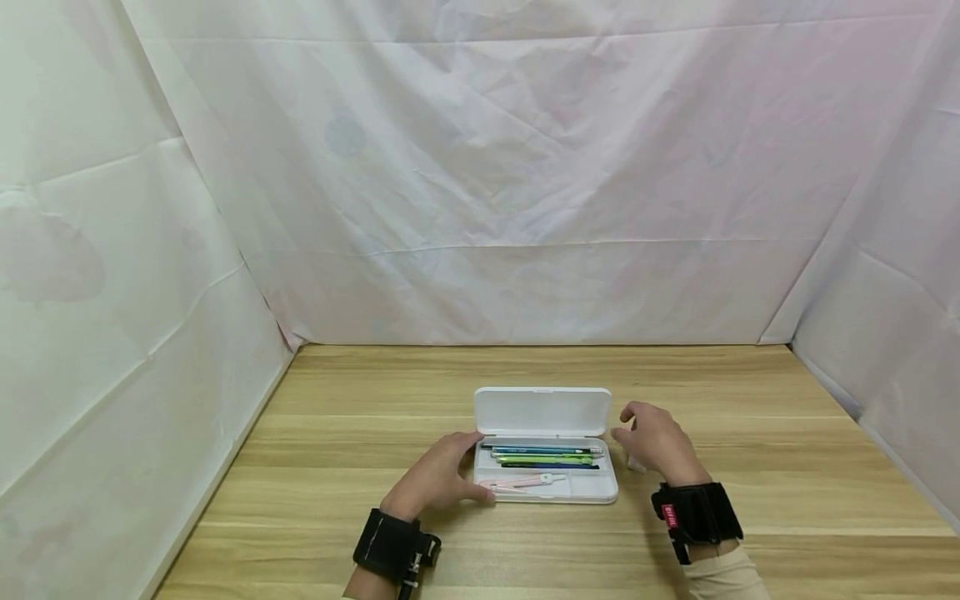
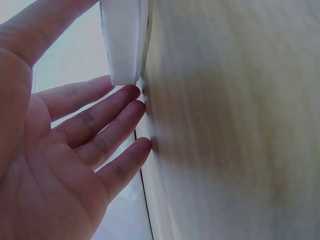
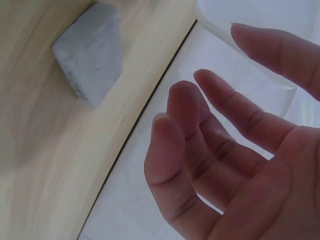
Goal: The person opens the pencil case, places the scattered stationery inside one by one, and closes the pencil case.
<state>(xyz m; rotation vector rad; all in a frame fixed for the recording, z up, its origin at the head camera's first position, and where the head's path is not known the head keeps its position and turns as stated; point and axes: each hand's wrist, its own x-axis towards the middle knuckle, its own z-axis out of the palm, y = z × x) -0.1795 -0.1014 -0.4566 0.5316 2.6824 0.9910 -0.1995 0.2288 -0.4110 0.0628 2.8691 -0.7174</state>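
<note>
An open white pencil case [image 1: 542,498] lies on the table with its lid [image 1: 543,412] raised. Several pens and pencils [image 1: 543,457] fill its back compartment; a pink drawing compass [image 1: 525,481] lies in front. My left hand [image 1: 441,477] holds the case's left end, thumb at the front edge and index finger at the back corner. Its other fingers extend beyond the case wall [image 2: 122,45]. To the right of the case is my right hand [image 1: 660,442], empty, with fingers loosely bent. Below it, a whitish eraser [image 3: 90,55] rests on the wood, mostly hidden in the head view.
The wood-grain table [image 1: 375,375] is bounded by white cloth at the back [image 1: 525,183] and on both sides. Each wrist wears a black strap [image 1: 697,512] with a camera.
</note>
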